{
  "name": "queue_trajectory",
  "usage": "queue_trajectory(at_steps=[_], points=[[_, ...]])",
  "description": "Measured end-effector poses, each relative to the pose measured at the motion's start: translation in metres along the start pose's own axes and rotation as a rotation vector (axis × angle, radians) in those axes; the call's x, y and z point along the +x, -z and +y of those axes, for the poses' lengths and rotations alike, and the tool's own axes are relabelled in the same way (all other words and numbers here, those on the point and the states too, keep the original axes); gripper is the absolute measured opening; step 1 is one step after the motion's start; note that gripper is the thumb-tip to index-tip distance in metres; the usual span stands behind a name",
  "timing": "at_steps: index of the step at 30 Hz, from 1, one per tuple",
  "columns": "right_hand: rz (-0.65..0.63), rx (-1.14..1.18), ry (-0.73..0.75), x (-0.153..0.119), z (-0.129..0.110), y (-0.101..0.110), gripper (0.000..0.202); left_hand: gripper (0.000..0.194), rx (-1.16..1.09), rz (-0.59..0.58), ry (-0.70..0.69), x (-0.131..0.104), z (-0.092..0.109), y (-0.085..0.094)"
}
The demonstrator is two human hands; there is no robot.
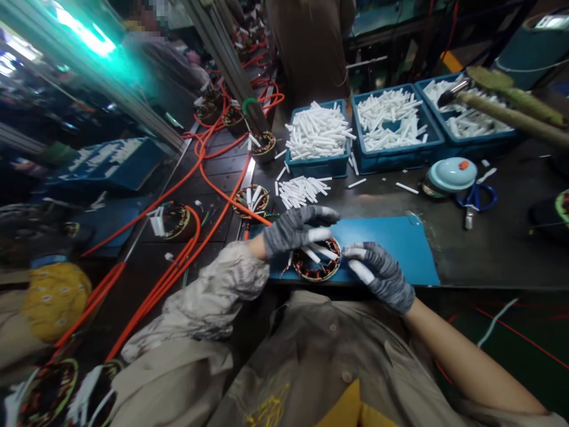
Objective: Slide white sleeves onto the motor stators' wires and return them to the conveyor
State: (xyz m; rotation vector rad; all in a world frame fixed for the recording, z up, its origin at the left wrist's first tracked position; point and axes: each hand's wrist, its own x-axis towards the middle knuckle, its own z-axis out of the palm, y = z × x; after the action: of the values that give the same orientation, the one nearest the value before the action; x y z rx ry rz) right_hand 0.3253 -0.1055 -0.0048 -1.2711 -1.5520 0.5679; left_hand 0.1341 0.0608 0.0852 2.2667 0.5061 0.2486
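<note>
A ring-shaped motor stator [306, 271] with dark and reddish windings lies on a blue mat [391, 237] in front of me. White tubes [328, 253] stick out of its middle. My left hand [300, 228], in a grey striped glove with white fingertips, reaches over the stator's upper left side. Its fingers are stretched out and its thumb is apart from them; I see nothing held. Close by the stator's right rim is my right hand [382, 276], gloved alike, with thumb and forefinger apart. Whether its fingertips touch the rim, I cannot tell.
Loose white tubes [304, 191] lie beyond the mat, before blue bins [317, 168] filled with more. Blue-handled scissors [475, 198] and a light-blue lidded container [451, 175] are at right. Orange hoses [204, 237] and more stators [180, 222] run along the left. Other people work nearby.
</note>
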Motion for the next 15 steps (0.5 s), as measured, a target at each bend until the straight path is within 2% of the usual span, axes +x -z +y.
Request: queue_trajectory(at_steps=[3, 6, 8, 11, 15], points=[[-0.150, 0.016, 0.042, -0.005, -0.009, -0.013, 0.035, 0.027, 0.115, -0.118, -0.211, -0.024, -0.004, 0.012], [-0.220, 0.110, -0.075, -0.001, -0.019, -0.029, 0.041, 0.028, 0.323, -0.169, -0.286, -0.037, -0.015, 0.013], [-0.246, 0.232, -0.178, 0.007, -0.026, -0.034, 0.041, 0.030, 0.380, -0.137, -0.319, -0.039, -0.022, 0.007], [-0.314, 0.424, -0.311, 0.019, -0.033, -0.028, 0.042, 0.026, 0.447, -0.052, -0.372, -0.041, -0.024, -0.002], [-0.386, 0.520, -0.376, 0.034, -0.031, -0.013, 0.044, 0.019, 0.573, 0.161, -0.360, -0.048, -0.016, -0.007]])
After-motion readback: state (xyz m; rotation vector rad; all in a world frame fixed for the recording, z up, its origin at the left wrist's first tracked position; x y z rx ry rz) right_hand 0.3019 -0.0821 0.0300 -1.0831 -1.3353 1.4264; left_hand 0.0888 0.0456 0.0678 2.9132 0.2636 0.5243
